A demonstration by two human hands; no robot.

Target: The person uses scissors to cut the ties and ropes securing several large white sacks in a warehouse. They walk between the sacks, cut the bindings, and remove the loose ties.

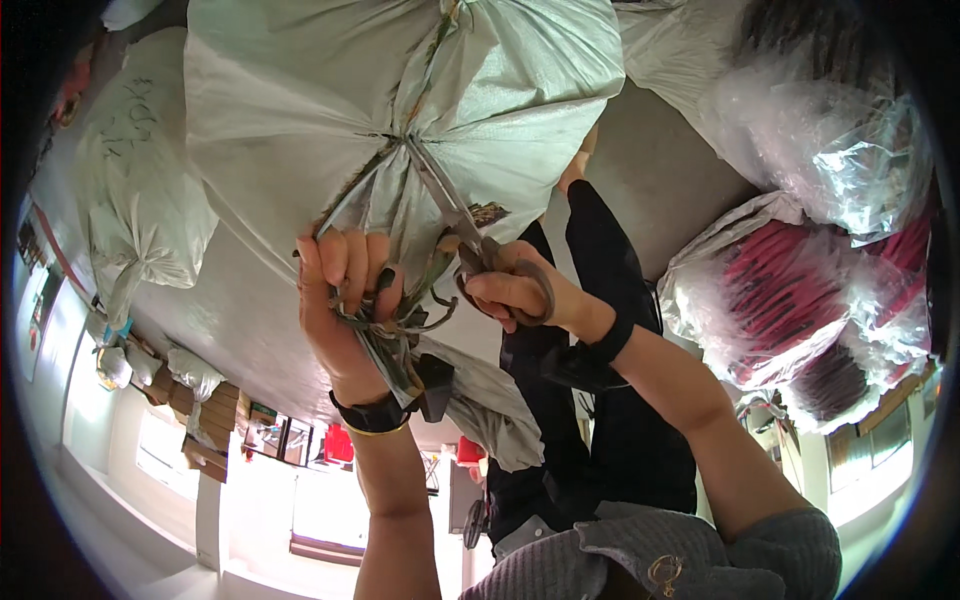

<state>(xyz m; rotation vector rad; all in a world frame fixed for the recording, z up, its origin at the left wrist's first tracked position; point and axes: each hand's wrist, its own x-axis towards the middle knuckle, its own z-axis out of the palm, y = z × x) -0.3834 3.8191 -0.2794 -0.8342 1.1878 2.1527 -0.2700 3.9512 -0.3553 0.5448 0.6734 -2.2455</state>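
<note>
A large white woven sack point(300, 90) fills the top middle, its cloth gathered in folds at a dark tie. My right hand point(525, 290) is closed around the handles of a pair of scissors point(440, 185), and their blades point up at the tied gather. Closed on a bunch of greenish-brown cord strips point(400, 365) is my left hand point(345, 275). One strip runs taut from it up to the tie. Loose strip ends curl between my two hands. Whether the blades have a strip between them cannot be made out.
Another tied white sack point(140, 190) stands at the left. Clear plastic bags of dark red goods point(770, 290) and more plastic-wrapped bundles point(830, 130) are piled at the right. Grey floor point(660, 170) shows between. Cardboard boxes point(210, 420) sit farther off at lower left.
</note>
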